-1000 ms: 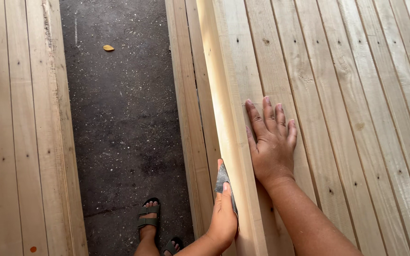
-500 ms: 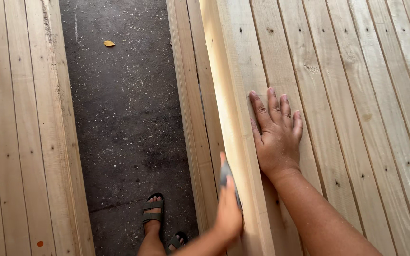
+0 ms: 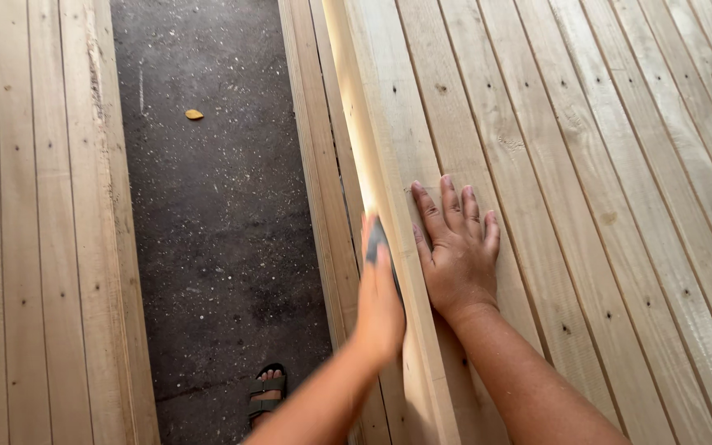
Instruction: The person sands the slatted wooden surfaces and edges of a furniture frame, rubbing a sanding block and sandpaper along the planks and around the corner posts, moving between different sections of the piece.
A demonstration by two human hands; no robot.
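My left hand presses a small grey sanding piece against the side edge of a pale wooden board that runs away from me. Its fingers are closed over the piece, which shows only at the fingertips. My right hand lies flat, fingers spread, on top of the slatted wooden panel, just right of that edge and beside my left hand. It holds nothing.
A second slatted wooden panel lies along the left. Between the panels runs a strip of dark speckled floor with a small yellow leaf. My foot in a green sandal stands on it at the bottom.
My left hand has slid forward along the board's edge with the sanding piece, drawing level with my right hand. The right hand stays flat in the same spot.
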